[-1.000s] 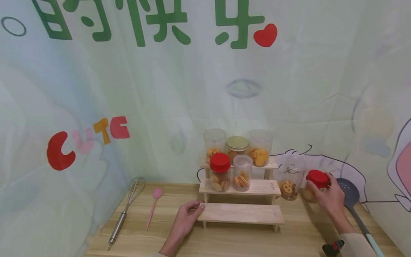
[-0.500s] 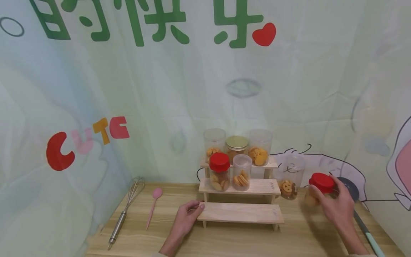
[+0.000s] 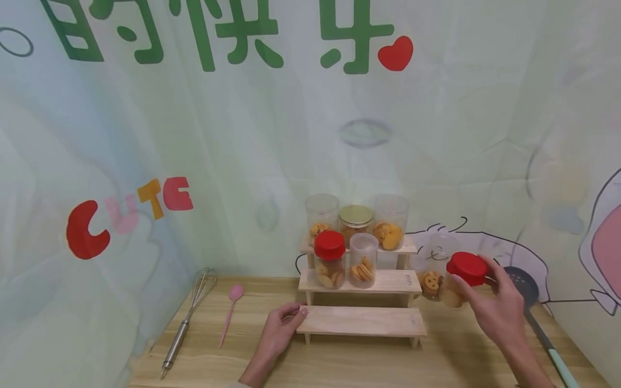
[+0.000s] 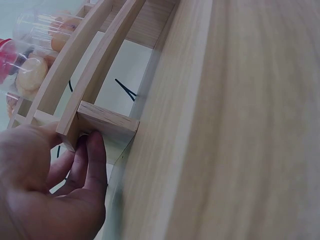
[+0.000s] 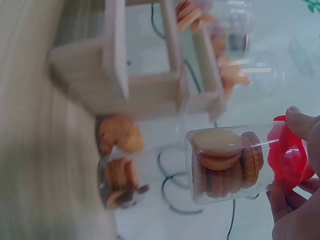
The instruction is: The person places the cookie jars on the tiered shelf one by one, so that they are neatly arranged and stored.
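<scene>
My right hand [image 3: 499,307] grips a clear jar by its red lid [image 3: 467,268], thumb on one side and fingers on the other. Macaron-like sandwich cookies fill the jar [image 5: 225,165], raised above the table in the right wrist view. On the left, my left hand [image 3: 278,328] pinches the end of the lowest step of a three-step wooden display stand [image 3: 361,321], thumb on top and fingertips [image 4: 95,142] curled underneath. This lowest step is bare. A red-lidded jar [image 3: 330,264] and a clear jar [image 3: 363,264] of cookies stand on the middle step.
Three jars, one gold-lidded [image 3: 356,215], line the top step. Right of the stand, a cookie jar [image 3: 430,283] stands on the table behind the held one. A slotted turner [image 3: 543,328] lies far right; a whisk [image 3: 184,328] and pink spoon [image 3: 230,315] lie left.
My right hand with the red-lidded jar went slightly right, then came left and up toward the stand, now overlapping the jar behind. The left hand stays at the lowest step.
</scene>
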`<state>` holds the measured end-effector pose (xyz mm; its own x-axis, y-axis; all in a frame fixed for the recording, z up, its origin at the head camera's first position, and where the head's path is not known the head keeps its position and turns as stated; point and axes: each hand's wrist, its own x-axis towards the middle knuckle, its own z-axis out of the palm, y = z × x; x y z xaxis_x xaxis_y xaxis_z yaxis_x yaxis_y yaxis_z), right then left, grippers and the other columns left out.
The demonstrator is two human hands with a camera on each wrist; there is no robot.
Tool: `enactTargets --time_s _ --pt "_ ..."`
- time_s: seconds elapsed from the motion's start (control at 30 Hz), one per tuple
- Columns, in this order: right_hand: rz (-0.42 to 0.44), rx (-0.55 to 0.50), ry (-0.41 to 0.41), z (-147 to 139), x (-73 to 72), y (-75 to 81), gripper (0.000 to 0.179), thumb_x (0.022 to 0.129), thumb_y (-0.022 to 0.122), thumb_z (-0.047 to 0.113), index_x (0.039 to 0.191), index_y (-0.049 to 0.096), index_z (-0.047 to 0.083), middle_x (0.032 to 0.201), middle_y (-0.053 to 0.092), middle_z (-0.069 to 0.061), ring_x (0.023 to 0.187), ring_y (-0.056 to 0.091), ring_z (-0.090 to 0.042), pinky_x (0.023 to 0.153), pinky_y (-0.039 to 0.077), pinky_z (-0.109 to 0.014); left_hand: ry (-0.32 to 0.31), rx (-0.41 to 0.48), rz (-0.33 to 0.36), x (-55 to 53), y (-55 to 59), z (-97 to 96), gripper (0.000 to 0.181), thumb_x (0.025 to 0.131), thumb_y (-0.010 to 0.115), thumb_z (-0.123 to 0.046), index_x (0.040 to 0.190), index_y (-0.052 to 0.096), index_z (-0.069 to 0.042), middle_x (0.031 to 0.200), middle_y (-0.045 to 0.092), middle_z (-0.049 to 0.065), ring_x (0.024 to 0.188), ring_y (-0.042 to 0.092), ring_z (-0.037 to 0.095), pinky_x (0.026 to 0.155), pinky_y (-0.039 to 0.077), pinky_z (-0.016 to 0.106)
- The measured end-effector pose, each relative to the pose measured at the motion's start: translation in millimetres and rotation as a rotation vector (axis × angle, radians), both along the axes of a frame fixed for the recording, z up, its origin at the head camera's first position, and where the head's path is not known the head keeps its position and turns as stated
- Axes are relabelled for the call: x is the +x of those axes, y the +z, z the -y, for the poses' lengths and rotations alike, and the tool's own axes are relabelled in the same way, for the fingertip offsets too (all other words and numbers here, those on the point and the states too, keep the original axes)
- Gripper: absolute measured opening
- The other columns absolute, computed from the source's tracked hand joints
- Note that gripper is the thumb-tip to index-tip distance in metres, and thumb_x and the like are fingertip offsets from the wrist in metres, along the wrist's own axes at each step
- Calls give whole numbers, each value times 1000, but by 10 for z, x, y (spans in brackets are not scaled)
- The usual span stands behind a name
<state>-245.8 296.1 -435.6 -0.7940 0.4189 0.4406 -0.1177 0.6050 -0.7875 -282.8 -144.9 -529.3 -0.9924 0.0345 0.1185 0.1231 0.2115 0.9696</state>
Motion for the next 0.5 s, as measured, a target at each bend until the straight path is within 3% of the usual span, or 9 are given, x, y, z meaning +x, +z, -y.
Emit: enactTargets --time_s 0.07,0.23,0.3,0.37,0.5 --pt "-45 9 18 72 6 42 85 91 90 32 163 47 16 151 61 -20 133 57 -35 89 34 4 -5 2 1 3 -3 0 49 105 73 -26 135 67 11 125 75 23 115 74 27 88 56 17" --pt "-103 5 70 248 -6 144 81 91 91 29 160 52 16 147 64 -15 118 54 -1 89 40 3 -5 5 4 -1 -9 -1 46 105 74 -25 134 69 9 122 75 20 112 74 23 87 56 18" --pt "-105 -13 105 319 -25 182 79 92 90 29 160 52 16 146 64 -14 115 51 7 87 44 2 -2 2 4 -3 -11 1 45 104 74 -25 134 69 9 121 75 20 111 74 22 86 56 18" --pt "-94 -31 141 395 -48 218 78 94 88 31 161 51 16 146 65 -13 116 53 3 85 48 -1 -1 0 4 -4 -7 5 45 105 74 -25 134 69 10 122 75 20 111 74 22 86 56 18" --pt "-65 -59 220 549 -101 257 81 95 86 35 163 47 17 148 63 -16 124 59 -22 80 51 -5 -1 -9 1 -7 1 9 46 105 73 -25 134 68 10 122 75 21 112 73 23 87 56 17"
